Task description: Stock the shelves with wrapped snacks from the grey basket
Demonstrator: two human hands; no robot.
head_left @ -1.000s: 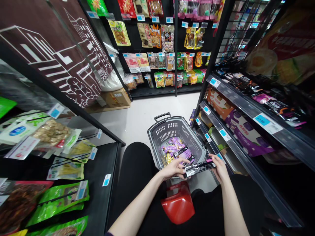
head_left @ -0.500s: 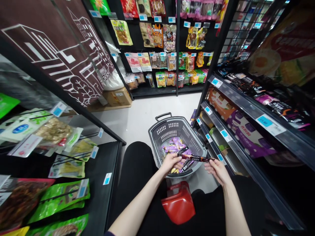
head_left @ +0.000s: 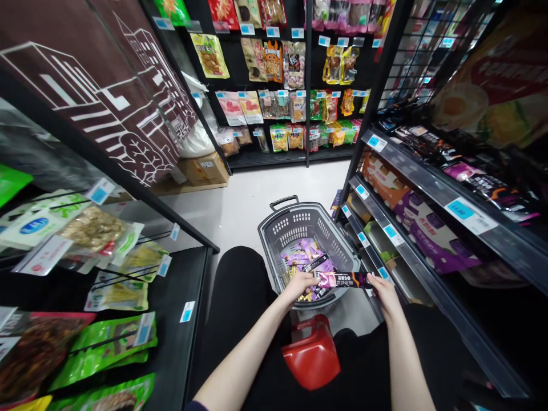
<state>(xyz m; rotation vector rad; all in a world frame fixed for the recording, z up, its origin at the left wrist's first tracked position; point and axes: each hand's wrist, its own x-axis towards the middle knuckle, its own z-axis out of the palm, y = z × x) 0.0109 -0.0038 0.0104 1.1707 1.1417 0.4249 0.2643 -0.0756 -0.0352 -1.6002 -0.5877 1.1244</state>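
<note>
Between my two hands a long, narrow snack packet [head_left: 345, 279], black with purple and white print, is stretched out with its front facing up. My left hand [head_left: 299, 286] pinches its left end, and my right hand [head_left: 382, 286] grips the right end. Below them stands a grey shopping basket [head_left: 266, 242] on the floor. Purple snack packets [head_left: 306, 251] and a few black ones lie in it, partly covered by my left hand and the held packet.
On the right, a shelf [head_left: 411, 171] carries black packets [head_left: 466, 177] above purple boxes [head_left: 432, 240]. Hanging snack bags [head_left: 103, 228] fill the left rack. A red plastic object [head_left: 312, 357] sits between my legs. Ahead is a wall rack [head_left: 265, 157] of bags, with a cardboard box [head_left: 203, 171] beside it.
The packet has turned from edge-on to flat, so its printed front shows. My right hand's fingers have closed more around its end. The basket has stayed in place.
</note>
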